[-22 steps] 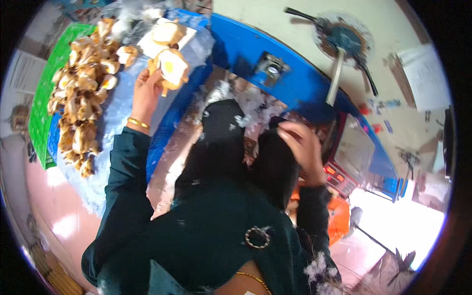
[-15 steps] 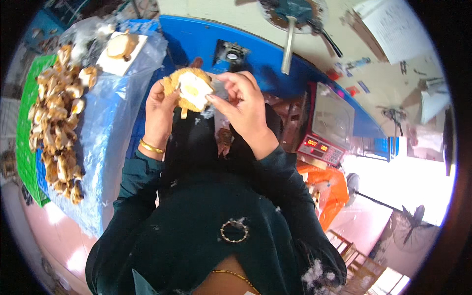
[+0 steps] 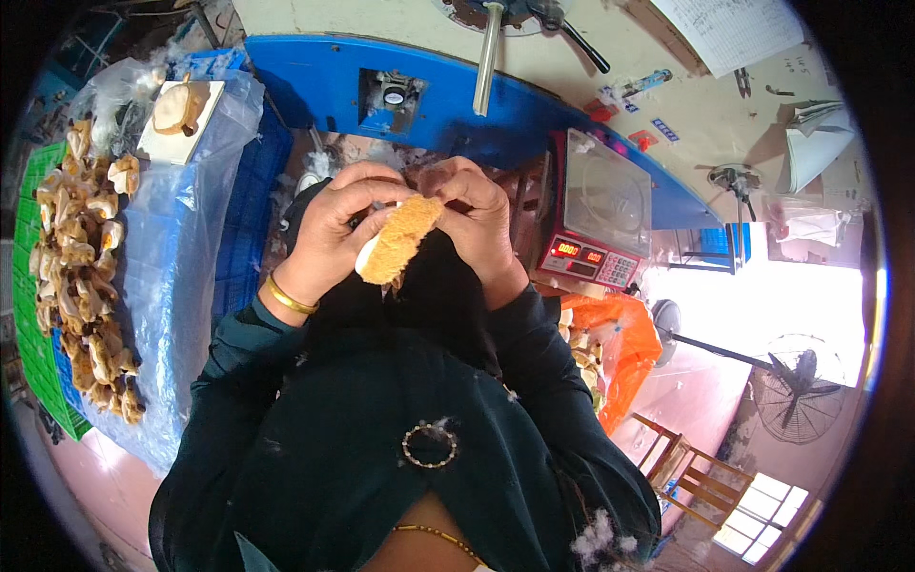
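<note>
A golden-brown plush piece (image 3: 405,238) with a white edge is held up in front of my lap, its furry side showing. My left hand (image 3: 329,234) grips it at its upper left, thumb and fingers closed on the edge. My right hand (image 3: 477,224) has its fingers curled at the piece's right end, pinching it; the fingertips are partly hidden. To my left, a heap of similar brown-and-white plush pieces (image 3: 81,257) lies on clear plastic sheeting (image 3: 172,315). Beyond it, a cream-coloured piece (image 3: 177,108) with brown parts rests on a white board (image 3: 205,119).
Blue crates (image 3: 257,224) and a green crate (image 3: 29,315) stand at the left. A blue-edged workbench (image 3: 315,81) runs ahead, carrying a metal lever fixture (image 3: 488,62) and papers (image 3: 729,33). At right are a red scale (image 3: 600,214), an orange bag (image 3: 629,357) and a fan (image 3: 796,386).
The plush piece has turned from its white side to its furry brown side and come lower. My right hand has closed in on it, and the whole view has shifted.
</note>
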Demonstrator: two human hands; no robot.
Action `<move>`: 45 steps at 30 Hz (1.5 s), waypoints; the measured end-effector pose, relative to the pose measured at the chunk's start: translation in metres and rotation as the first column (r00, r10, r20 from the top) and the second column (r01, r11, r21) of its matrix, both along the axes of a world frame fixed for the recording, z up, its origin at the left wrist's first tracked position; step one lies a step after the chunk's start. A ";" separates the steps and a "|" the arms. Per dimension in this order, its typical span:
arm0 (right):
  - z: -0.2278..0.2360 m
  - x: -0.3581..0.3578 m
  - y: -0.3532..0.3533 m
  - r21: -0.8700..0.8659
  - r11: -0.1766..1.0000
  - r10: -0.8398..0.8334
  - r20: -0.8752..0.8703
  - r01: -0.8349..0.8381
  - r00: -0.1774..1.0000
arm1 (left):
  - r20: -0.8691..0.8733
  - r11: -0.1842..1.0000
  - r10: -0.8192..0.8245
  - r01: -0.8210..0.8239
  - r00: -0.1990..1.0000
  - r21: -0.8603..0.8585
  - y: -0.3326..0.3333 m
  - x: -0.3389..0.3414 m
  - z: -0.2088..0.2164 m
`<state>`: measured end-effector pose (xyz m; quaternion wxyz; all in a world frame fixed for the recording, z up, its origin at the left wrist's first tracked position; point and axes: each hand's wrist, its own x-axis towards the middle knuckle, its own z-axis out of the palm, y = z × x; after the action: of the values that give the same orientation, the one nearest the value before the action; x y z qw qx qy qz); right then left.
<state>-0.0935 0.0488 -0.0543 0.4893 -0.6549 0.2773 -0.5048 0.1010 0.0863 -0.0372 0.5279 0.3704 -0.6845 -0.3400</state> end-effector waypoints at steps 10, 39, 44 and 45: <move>-0.020 -0.019 0.004 0.233 0.964 0.025 0.411 -0.132 0.911 | 0.098 0.997 0.017 -0.009 0.995 -0.083 -0.007 -0.019 0.009; 0.008 -0.046 0.001 0.370 0.924 0.031 0.173 -0.094 0.984 | -0.406 0.768 -0.375 0.525 0.833 0.367 -0.035 -0.031 -0.011; 0.020 -0.028 -0.036 0.327 0.905 -0.317 0.094 0.271 0.944 | -0.522 0.858 -0.062 0.313 0.851 0.408 -0.077 -0.052 -0.010; 0.017 -0.023 -0.052 0.278 0.895 -0.372 0.035 0.349 0.927 | -0.505 0.902 0.010 0.210 0.863 0.377 -0.088 -0.059 -0.003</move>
<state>-0.1160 -0.0033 -0.0373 0.4825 -0.4975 0.4375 -0.5730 0.0417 -0.0014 -0.0406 0.5748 0.3384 -0.4554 -0.5897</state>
